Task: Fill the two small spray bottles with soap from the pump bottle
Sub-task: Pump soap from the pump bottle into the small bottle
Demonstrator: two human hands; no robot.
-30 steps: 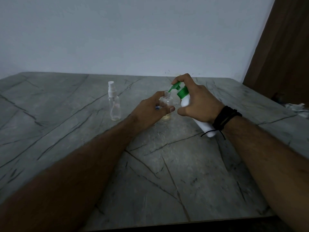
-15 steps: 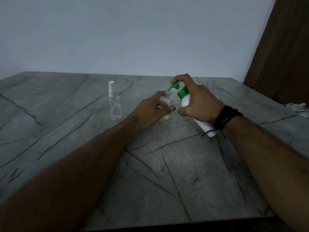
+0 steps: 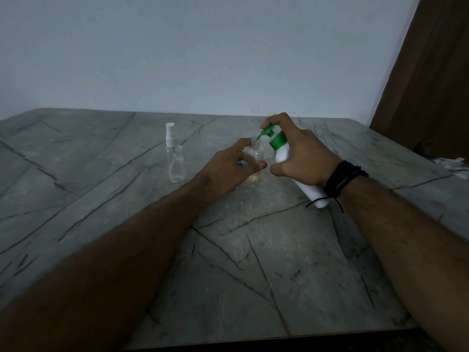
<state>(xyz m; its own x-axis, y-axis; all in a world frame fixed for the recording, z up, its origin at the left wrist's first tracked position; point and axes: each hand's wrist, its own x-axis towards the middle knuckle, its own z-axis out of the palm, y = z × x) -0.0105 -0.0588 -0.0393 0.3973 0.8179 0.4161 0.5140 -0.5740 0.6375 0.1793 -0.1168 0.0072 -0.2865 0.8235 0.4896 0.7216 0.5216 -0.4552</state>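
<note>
My left hand (image 3: pixel 229 167) grips an uncapped clear spray bottle (image 3: pixel 255 156) standing on the grey marble table (image 3: pixel 253 262); a little yellowish liquid lies at its bottom. My right hand (image 3: pixel 302 154) holds the white pump bottle (image 3: pixel 283 152) tilted toward it, forefinger on the green pump head (image 3: pixel 267 132), whose spout points into the small bottle's open neck. A second clear spray bottle (image 3: pixel 174 154) with its white sprayer on stands upright to the left, untouched. Something small and blue shows between my left fingers.
A white wall runs behind the table. A brown wooden panel (image 3: pixel 431 72) stands at the right, with crumpled white material (image 3: pixel 454 165) beside the table's right edge. The near table edge (image 3: pixel 253 341) is at the bottom.
Hardly anything differs: both hands keep their holds, and the pump spout stays over the small bottle's neck.
</note>
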